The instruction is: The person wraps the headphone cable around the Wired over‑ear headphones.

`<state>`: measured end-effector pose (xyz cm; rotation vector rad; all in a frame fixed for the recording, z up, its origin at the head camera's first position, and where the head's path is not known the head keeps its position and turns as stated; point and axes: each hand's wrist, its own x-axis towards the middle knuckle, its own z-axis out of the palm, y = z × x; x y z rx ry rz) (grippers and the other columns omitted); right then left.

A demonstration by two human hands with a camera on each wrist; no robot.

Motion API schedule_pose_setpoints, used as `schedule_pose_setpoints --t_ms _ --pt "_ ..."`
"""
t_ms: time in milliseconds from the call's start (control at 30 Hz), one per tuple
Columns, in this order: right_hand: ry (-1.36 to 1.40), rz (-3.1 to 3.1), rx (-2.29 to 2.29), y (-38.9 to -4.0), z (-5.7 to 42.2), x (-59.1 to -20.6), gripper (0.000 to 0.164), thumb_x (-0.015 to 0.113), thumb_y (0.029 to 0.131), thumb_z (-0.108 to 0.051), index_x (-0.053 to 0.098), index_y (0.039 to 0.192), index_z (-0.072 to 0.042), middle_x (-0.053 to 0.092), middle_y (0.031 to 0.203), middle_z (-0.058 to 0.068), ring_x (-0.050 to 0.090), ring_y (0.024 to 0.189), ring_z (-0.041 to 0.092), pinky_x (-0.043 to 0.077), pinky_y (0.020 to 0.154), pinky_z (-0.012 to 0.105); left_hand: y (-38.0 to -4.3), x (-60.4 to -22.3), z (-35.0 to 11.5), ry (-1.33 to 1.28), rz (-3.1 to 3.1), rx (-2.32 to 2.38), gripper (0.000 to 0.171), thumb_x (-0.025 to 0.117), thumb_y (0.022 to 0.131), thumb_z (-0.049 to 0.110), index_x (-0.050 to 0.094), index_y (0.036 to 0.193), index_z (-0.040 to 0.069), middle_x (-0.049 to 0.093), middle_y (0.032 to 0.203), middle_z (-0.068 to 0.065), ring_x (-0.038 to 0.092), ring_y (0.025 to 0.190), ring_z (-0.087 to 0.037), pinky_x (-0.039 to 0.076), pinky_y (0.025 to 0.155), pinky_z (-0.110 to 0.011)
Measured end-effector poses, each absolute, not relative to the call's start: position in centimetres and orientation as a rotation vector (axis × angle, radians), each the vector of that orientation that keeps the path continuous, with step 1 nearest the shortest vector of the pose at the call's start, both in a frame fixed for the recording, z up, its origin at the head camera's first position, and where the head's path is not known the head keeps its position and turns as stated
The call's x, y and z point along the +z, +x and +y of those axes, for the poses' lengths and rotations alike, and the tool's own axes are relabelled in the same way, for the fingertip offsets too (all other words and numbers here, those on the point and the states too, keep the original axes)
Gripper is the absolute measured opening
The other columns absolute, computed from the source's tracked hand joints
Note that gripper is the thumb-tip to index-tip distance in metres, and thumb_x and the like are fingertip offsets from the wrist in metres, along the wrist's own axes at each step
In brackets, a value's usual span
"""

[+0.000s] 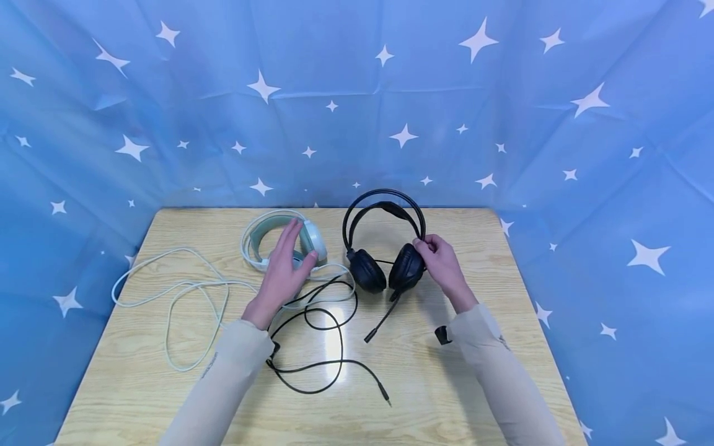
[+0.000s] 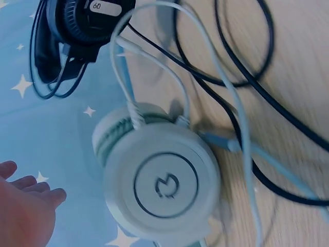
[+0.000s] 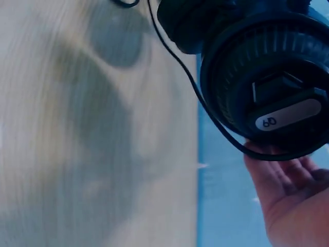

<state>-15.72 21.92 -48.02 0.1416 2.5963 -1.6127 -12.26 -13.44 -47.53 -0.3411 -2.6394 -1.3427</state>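
Observation:
My right hand (image 1: 443,266) grips the black headset (image 1: 366,272) where its right earcup meets the headband. The headset is upright, headband at the top, and its microphone boom (image 1: 382,321) points down toward the table. In the right wrist view, fingers (image 3: 295,172) show behind the ribbed earcup (image 3: 231,77), which bears a pale label reading 60. My left hand (image 1: 279,279), fingers extended, is over the white and mint headphones (image 1: 315,238); contact cannot be told. In the left wrist view, a round white earcup (image 2: 164,185) with a ring logo faces the camera.
A loose white cable (image 1: 195,285) sprawls over the left of the wooden table (image 1: 424,396). The black cable (image 1: 312,391) loops across the middle, ending in a plug. Both cables cross near the white headphones. A blue curtain with white stars (image 1: 334,124) surrounds the table.

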Motion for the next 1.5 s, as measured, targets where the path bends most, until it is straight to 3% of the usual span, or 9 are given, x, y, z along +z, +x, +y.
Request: schedule_pose_setpoints --t_ms 267,467,700,967,1200,1367,1500 --pt "-0.044 2.575 -1.712 -14.5 20.9 -45.2 0.044 0.058 0.105 -0.039 0.067 0.122 0.000 0.067 0.101 0.009 0.060 0.087 0.021 0.047 0.075 0.027 -12.7 -46.3 -12.7 -0.255 -2.484 -1.972 0.068 0.043 0.110 0.039 0.019 0.164 0.006 0.019 0.170 -0.014 0.020 0.156 -0.030 0.023 0.124 -0.046" --pt "-0.167 2.520 -1.745 -13.9 20.0 -44.2 0.033 0.059 0.105 -0.027 0.067 0.121 0.001 0.068 0.097 0.006 0.060 0.084 0.016 0.047 0.074 0.024 -13.5 -44.6 -12.0 -0.274 -2.144 -2.480 0.067 0.033 0.111 0.041 0.019 0.163 0.001 0.026 0.166 -0.021 0.026 0.154 -0.034 0.023 0.124 -0.049" --pt "-0.296 2.519 -1.664 -13.3 19.1 -43.4 0.026 0.059 0.105 -0.019 0.066 0.120 0.002 0.072 0.105 0.011 0.063 0.087 0.013 0.048 0.077 0.024 -14.5 -41.9 -11.3 -0.278 -2.005 -2.752 0.080 0.034 0.107 0.058 0.024 0.162 0.001 0.038 0.160 -0.024 0.037 0.148 -0.038 0.029 0.121 -0.052" --pt "-0.373 2.515 -1.639 -13.1 18.6 -43.5 0.030 0.065 0.103 -0.026 0.067 0.120 -0.002 0.072 0.108 0.012 0.067 0.093 0.022 0.052 0.080 0.026 -15.2 -40.6 -11.8 -0.354 -2.404 -2.378 0.063 0.056 0.104 0.042 0.040 0.158 0.012 0.040 0.161 -0.010 0.046 0.143 -0.030 0.038 0.117 -0.044" --pt "-0.397 2.563 -1.579 -13.2 18.0 -43.1 0.032 0.065 0.102 -0.025 0.066 0.124 -0.003 0.072 0.112 0.013 0.068 0.099 0.026 0.054 0.088 0.034 -15.2 -40.9 -10.9 -0.303 -2.745 -2.099 0.088 0.082 0.087 0.041 0.037 0.158 0.018 0.060 0.141 -0.006 0.061 0.124 -0.025 0.050 0.100 -0.044" --pt "-0.456 2.585 -1.541 -13.2 17.7 -43.0 0.034 0.065 0.102 -0.024 0.064 0.128 -0.002 0.072 0.113 0.015 0.070 0.102 0.029 0.055 0.090 0.043 -14.9 -41.3 -10.9 -0.194 -2.735 -2.094 0.059 0.082 0.088 0.035 0.059 0.138 0.012 0.073 0.107 -0.010 0.071 0.099 -0.026 0.055 0.090 -0.048" --pt "-0.455 2.588 -1.528 -13.2 17.7 -42.8 0.033 0.065 0.103 -0.025 0.064 0.127 -0.003 0.072 0.113 0.013 0.070 0.103 0.029 0.055 0.090 0.045 -14.7 -41.4 -10.8 -0.151 -2.735 -2.057 0.035 0.076 0.090 0.027 0.066 0.118 0.008 0.071 0.088 -0.008 0.070 0.087 -0.031 0.054 0.083 -0.039"
